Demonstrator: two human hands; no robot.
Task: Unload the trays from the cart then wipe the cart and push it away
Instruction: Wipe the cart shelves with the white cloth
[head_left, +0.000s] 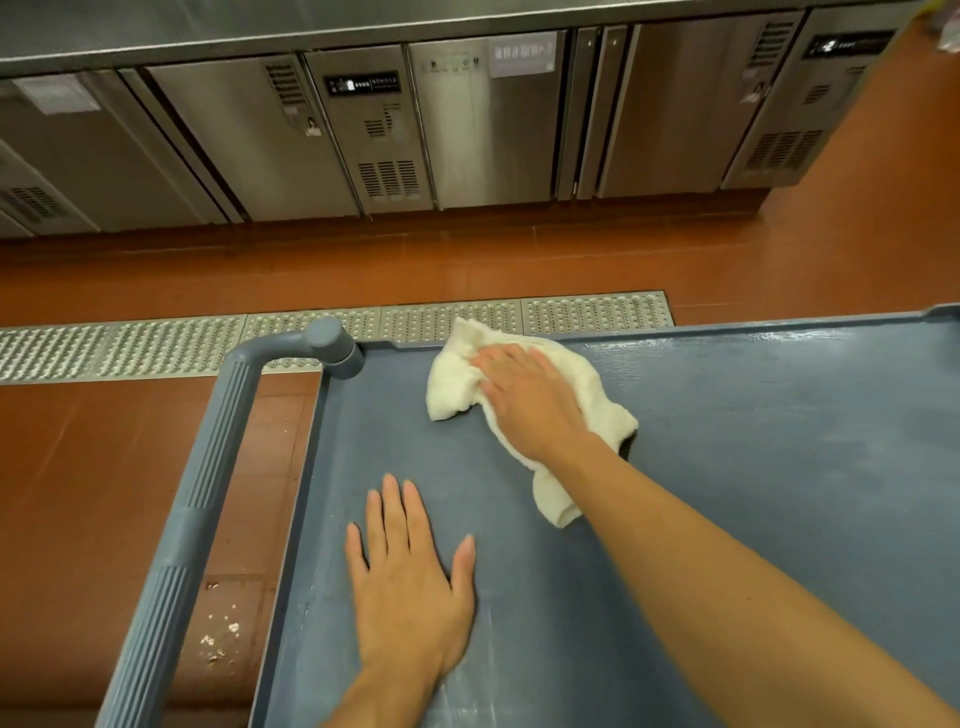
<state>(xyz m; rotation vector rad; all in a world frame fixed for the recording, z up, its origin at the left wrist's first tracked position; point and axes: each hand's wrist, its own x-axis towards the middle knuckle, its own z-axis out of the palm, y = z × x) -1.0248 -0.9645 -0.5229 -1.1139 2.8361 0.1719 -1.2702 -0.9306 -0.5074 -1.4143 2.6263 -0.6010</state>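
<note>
The grey-blue cart (779, 467) fills the lower right of the head view, its flat top shelf bare of trays. A crumpled white cloth (457, 384) lies on the shelf near the far left corner. My right hand (530, 400) presses flat on the cloth with straight fingers. My left hand (410, 577) rests flat on the bare shelf nearer to me, fingers spread. The cart's ribbed handle bar (202, 499) runs along the left side, joined to a corner post (332, 343).
Stainless steel refrigerated cabinets (363, 130) line the far wall. A perforated metal floor drain grate (156, 348) crosses the red tiled floor (104, 493) just beyond the cart. Crumbs lie on the tiles left of the cart.
</note>
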